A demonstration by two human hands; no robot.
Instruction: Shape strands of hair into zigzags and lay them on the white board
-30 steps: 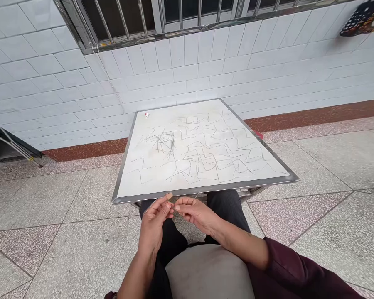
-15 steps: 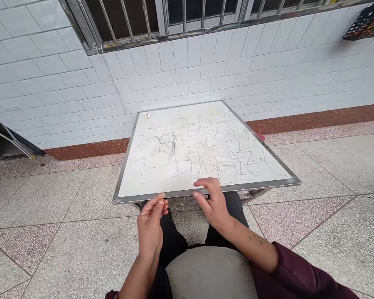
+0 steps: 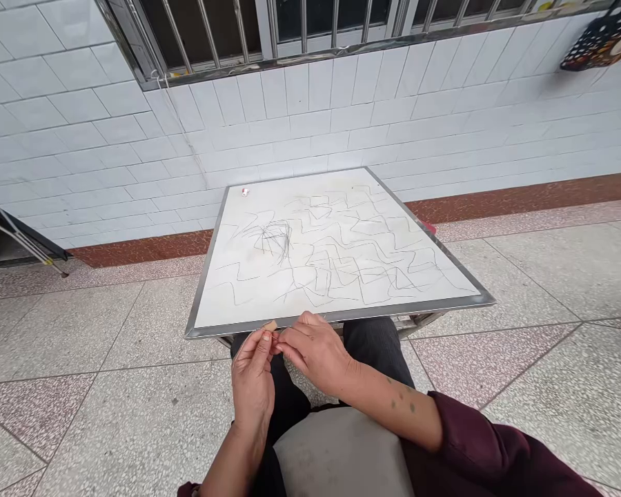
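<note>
My left hand (image 3: 254, 373) is closed in a pinch on a small flat tan piece (image 3: 271, 326), whose end sticks up above the thumb and forefinger. My right hand (image 3: 318, 348) is closed too, its fingertips meeting those of the left just in front of the table's near edge. What the right fingers pinch is too small and hidden to make out. Beyond both hands, many thin bent dark strands (image 3: 336, 261) lie spread across the white tabletop (image 3: 222, 304), with a tangled bunch (image 3: 275, 237) of them at left of centre.
A grey metal rim (image 3: 341, 316) borders the table. Near its far left corner sits a small red-and-white object (image 3: 245, 192). A white tiled wall (image 3: 310, 124) and a barred window stand behind. A dotted bag (image 3: 603, 41) hangs at upper right. My legs are under the near edge.
My right hand has moved left and down from beside the table edge, where its fingers were apart, and closed at the left fingertips. The left hand stays nearly still with the tan piece.
</note>
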